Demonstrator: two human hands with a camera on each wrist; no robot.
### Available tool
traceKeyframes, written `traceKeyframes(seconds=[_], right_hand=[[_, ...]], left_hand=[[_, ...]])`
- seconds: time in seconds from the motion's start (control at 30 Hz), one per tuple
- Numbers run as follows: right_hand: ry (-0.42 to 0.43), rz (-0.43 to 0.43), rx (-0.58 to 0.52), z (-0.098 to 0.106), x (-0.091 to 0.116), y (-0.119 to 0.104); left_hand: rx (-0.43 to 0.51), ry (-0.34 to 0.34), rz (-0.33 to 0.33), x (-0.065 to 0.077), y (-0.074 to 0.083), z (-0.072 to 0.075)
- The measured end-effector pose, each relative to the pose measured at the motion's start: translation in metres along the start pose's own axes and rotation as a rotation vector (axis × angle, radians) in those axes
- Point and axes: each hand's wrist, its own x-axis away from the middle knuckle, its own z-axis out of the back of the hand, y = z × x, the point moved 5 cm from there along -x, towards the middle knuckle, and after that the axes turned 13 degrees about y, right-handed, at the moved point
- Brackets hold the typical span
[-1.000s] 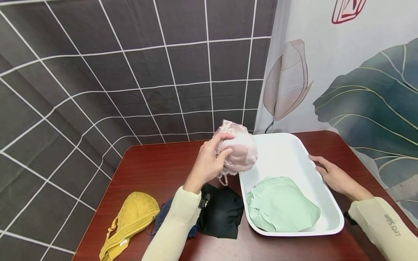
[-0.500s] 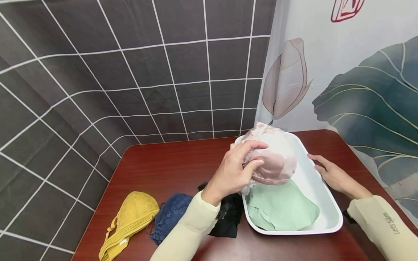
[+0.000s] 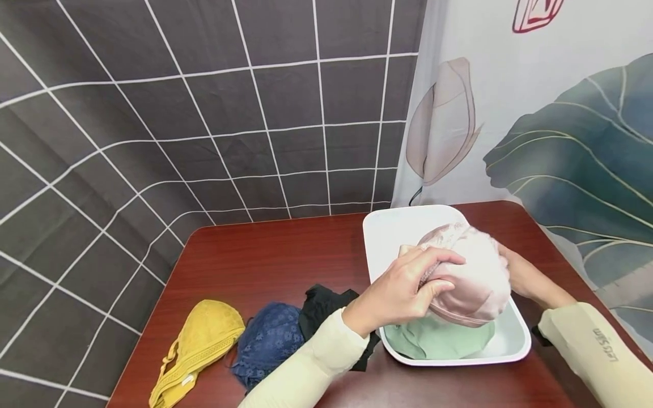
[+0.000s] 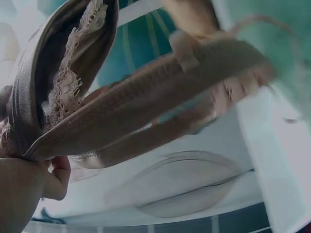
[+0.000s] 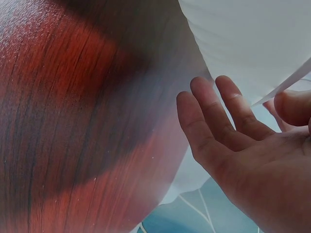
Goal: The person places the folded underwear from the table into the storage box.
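My left hand (image 3: 390,292) pinches a pale pink satin bra (image 3: 471,283) with lace trim between thumb and fingers, above a white tray (image 3: 385,232). In the left wrist view, the bra's band (image 4: 112,116) hangs away from that hand. A mint green garment (image 3: 439,343) lies at the tray's near end, partly covered by the pink bra. At the tray's right side is my right hand (image 3: 525,277), its fingers hidden behind the bra from the head. The right wrist view shows this right hand (image 5: 252,145) with loosely extended, spread fingers beside the tray wall (image 5: 243,43).
Left of the tray lie a black garment (image 3: 318,306), a navy lace bra (image 3: 270,343) and a yellow bra (image 3: 204,337). They rest on a reddish-brown table (image 3: 265,255). A grey grid-patterned curtain (image 3: 275,102) and a printed white curtain (image 3: 454,113) hang behind.
My left hand has carried the pink bra rightward from beside the tray to over it, now in front of my right hand. The navy bra has come into fuller view.
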Motion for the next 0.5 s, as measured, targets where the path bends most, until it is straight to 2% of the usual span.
traceKeyframes(seconds=[0.07, 0.13, 0.33, 0.5], right_hand=[[-0.112, -0.173, 0.041, -0.003, -0.001, 0.002], [-0.180, -0.280, 0.060, -0.005, -0.002, 0.003], [-0.193, -0.295, 0.054, -0.005, -0.002, 0.000], [-0.193, -0.296, 0.058, -0.006, -0.001, 0.001]], left_hand=[[-0.018, -0.043, 0.031, 0.008, -0.006, -0.007], [-0.028, -0.080, 0.060, 0.016, -0.011, -0.014], [-0.025, -0.136, 0.147, 0.040, -0.023, -0.027], [-0.085, -0.167, 0.244, 0.056, -0.034, -0.031]])
